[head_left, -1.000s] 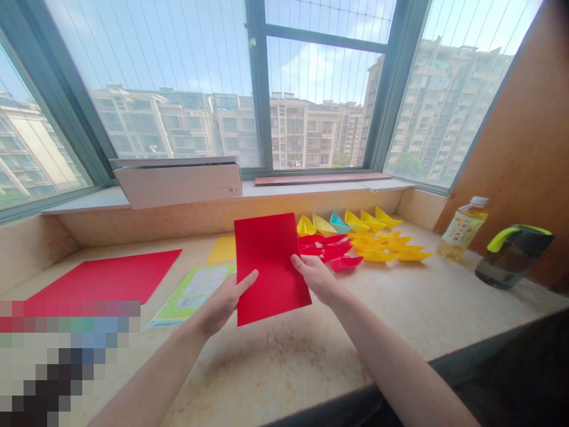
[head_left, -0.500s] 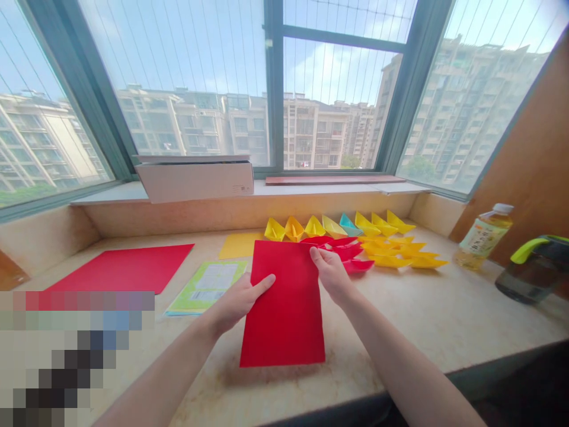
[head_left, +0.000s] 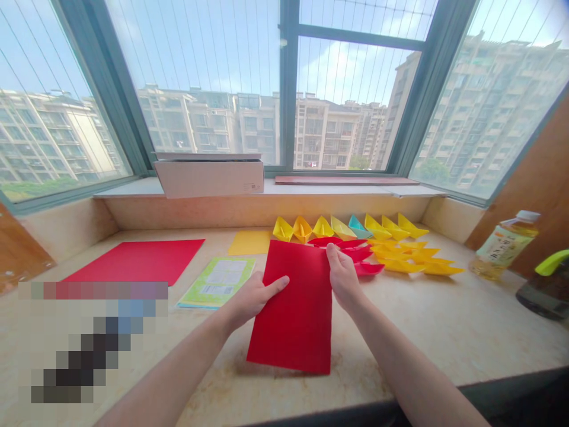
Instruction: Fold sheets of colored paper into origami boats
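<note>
Red and smooth, a sheet of paper [head_left: 296, 314] hangs tilted between my two hands over the desk [head_left: 422, 332], seen from my head camera; whether its lower edge touches down, I cannot tell. My left hand [head_left: 253, 296] has its grip closed on the sheet's left edge, thumb along the front face, the rest tucked behind. My right hand [head_left: 344, 276] pinches the upper right corner. No crease shows on the face turned to me, and I cannot tell whether the paper is doubled over.

Beyond this sheet and reaching off to its right are three finished groups: a back row of paper boats [head_left: 357, 229], mostly yellow with one blue; red boats [head_left: 362, 255] nearer; yellow boats [head_left: 409, 261] farther right. I judge those done, and the held piece barely begun. To its left, a large red sheet [head_left: 142, 260], a green printed packet [head_left: 220, 281] and yellow paper [head_left: 249, 243] lie flat, with no boat shape in them. Well to its right stand a bottle [head_left: 504, 246] and a green-handled jug [head_left: 546, 299].
</note>
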`<state>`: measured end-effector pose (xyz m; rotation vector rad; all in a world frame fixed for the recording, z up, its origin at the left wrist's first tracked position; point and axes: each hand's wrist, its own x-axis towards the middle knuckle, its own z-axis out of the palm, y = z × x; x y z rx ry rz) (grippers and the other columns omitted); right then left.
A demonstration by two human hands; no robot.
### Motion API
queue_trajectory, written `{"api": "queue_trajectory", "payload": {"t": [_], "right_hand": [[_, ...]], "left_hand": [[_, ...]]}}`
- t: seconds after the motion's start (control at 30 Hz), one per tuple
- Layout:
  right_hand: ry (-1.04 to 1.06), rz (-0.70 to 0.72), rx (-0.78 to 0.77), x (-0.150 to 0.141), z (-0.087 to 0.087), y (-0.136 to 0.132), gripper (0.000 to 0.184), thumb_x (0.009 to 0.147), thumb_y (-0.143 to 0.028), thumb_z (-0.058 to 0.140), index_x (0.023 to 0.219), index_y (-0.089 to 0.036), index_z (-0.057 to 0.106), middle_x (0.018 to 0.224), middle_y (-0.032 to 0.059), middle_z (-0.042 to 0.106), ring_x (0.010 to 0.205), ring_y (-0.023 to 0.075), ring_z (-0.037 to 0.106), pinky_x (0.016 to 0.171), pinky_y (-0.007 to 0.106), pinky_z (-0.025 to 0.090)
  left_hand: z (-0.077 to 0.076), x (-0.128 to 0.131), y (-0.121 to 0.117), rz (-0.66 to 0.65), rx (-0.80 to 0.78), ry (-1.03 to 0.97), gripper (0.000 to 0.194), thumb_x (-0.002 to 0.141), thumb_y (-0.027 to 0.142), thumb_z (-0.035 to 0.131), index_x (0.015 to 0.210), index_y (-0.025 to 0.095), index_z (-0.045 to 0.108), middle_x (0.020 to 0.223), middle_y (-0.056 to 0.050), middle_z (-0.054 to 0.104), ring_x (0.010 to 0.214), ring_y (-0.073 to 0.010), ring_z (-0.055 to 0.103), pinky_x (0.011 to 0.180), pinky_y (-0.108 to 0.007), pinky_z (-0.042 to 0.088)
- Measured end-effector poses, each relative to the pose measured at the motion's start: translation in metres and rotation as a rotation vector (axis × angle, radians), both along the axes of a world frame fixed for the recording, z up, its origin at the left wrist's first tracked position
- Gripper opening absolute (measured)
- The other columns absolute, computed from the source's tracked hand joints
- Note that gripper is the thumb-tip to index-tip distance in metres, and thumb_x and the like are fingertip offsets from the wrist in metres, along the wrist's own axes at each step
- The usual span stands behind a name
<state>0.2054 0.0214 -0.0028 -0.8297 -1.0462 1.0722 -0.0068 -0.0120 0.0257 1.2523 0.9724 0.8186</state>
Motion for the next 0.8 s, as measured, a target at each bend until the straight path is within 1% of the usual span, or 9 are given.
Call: {"api": "queue_trajectory", "payload": {"t": [0.13, 0.23, 0.3, 0.43, 0.5, 0.6, 0.67, 0.73, 0.8], "right_hand": [[0.044, 0.053, 0.032, -0.004, 0.006, -0.005, 0.042, 0.089, -0.06, 0.056, 0.081, -0.021, 0.067, 0.074, 0.0036, 0.072, 0.065, 0.0206, 0.065, 0.053, 0.029, 0.047], [-0.001, 0.076, 0.105, -0.006, 0.01, -0.011, 0.035, 0.09, -0.056, 0.059, 0.088, -0.022, 0.069, 0.083, 0.0038, 0.074, 0.074, 0.0215, 0.067, 0.058, 0.029, 0.049], [-0.035, 0.093, 0.11, -0.006, 0.01, -0.012, 0.032, 0.089, -0.053, 0.061, 0.091, -0.023, 0.07, 0.084, 0.0039, 0.073, 0.073, 0.021, 0.066, 0.059, 0.029, 0.049], [-0.114, -0.005, 0.09, -0.003, 0.004, -0.01, 0.036, 0.088, -0.055, 0.061, 0.085, -0.02, 0.07, 0.074, 0.0036, 0.071, 0.064, 0.0196, 0.063, 0.054, 0.029, 0.046], [-0.119, -0.028, 0.082, -0.002, 0.003, -0.009, 0.037, 0.088, -0.056, 0.061, 0.085, -0.02, 0.071, 0.072, 0.0038, 0.07, 0.064, 0.0203, 0.063, 0.053, 0.029, 0.047], [-0.056, 0.034, 0.045, -0.003, 0.006, -0.01, 0.038, 0.086, -0.057, 0.063, 0.099, -0.021, 0.07, 0.084, 0.0053, 0.074, 0.075, 0.0235, 0.068, 0.06, 0.032, 0.052], [-0.033, 0.071, 0.014, -0.005, 0.009, -0.011, 0.042, 0.081, -0.055, 0.071, 0.108, -0.023, 0.068, 0.096, 0.0061, 0.075, 0.084, 0.0254, 0.07, 0.069, 0.034, 0.056], [-0.036, 0.109, -0.004, -0.007, 0.011, -0.013, 0.045, 0.075, -0.051, 0.077, 0.108, -0.022, 0.067, 0.102, 0.0068, 0.075, 0.09, 0.0268, 0.071, 0.075, 0.037, 0.057], [-0.026, 0.16, -0.005, -0.009, 0.012, -0.015, 0.041, 0.075, -0.049, 0.078, 0.102, -0.02, 0.069, 0.101, 0.0079, 0.076, 0.089, 0.0275, 0.071, 0.076, 0.038, 0.057]], "left_hand": [[0.0, 0.002, 0.0, 0.073, 0.067, 0.0, 0.05, 0.08, 0.048, 0.073, 0.116, 0.014, 0.064, 0.105, -0.013, 0.076, 0.091, -0.0305, 0.074, 0.077, -0.04, 0.062], [0.001, 0.004, 0.0, 0.108, 0.133, 0.006, 0.046, 0.081, 0.048, 0.071, 0.112, 0.015, 0.067, 0.102, -0.011, 0.077, 0.089, -0.0284, 0.075, 0.076, -0.037, 0.062], [0.001, 0.004, 0.0, 0.127, 0.16, 0.024, 0.044, 0.082, 0.049, 0.071, 0.109, 0.015, 0.068, 0.099, -0.01, 0.078, 0.089, -0.0279, 0.075, 0.075, -0.035, 0.061], [0.0, 0.004, 0.001, 0.137, 0.196, 0.082, 0.046, 0.082, 0.051, 0.069, 0.109, 0.014, 0.07, 0.092, -0.009, 0.079, 0.085, -0.0278, 0.075, 0.072, -0.034, 0.061], [0.001, 0.004, 0.0, 0.135, 0.223, 0.128, 0.047, 0.082, 0.053, 0.068, 0.108, 0.013, 0.071, 0.086, -0.009, 0.079, 0.081, -0.0279, 0.075, 0.07, -0.034, 0.06], [0.002, 0.004, 0.0, 0.143, 0.291, 0.166, 0.047, 0.083, 0.053, 0.067, 0.106, 0.013, 0.072, 0.086, -0.009, 0.079, 0.083, -0.0283, 0.075, 0.07, -0.034, 0.06], [0.002, 0.004, 0.0, 0.16, 0.34, 0.193, 0.045, 0.083, 0.053, 0.066, 0.105, 0.014, 0.073, 0.089, -0.009, 0.079, 0.086, -0.0282, 0.074, 0.073, -0.034, 0.059], [0.002, 0.004, 0.0, 0.175, 0.365, 0.225, 0.044, 0.084, 0.053, 0.065, 0.103, 0.015, 0.074, 0.088, -0.008, 0.079, 0.085, -0.0279, 0.074, 0.073, -0.034, 0.058], [0.002, 0.005, 0.0, 0.178, 0.359, 0.238, 0.043, 0.084, 0.053, 0.064, 0.103, 0.015, 0.074, 0.085, -0.007, 0.079, 0.08, -0.0274, 0.074, 0.071, -0.033, 0.058]]}}
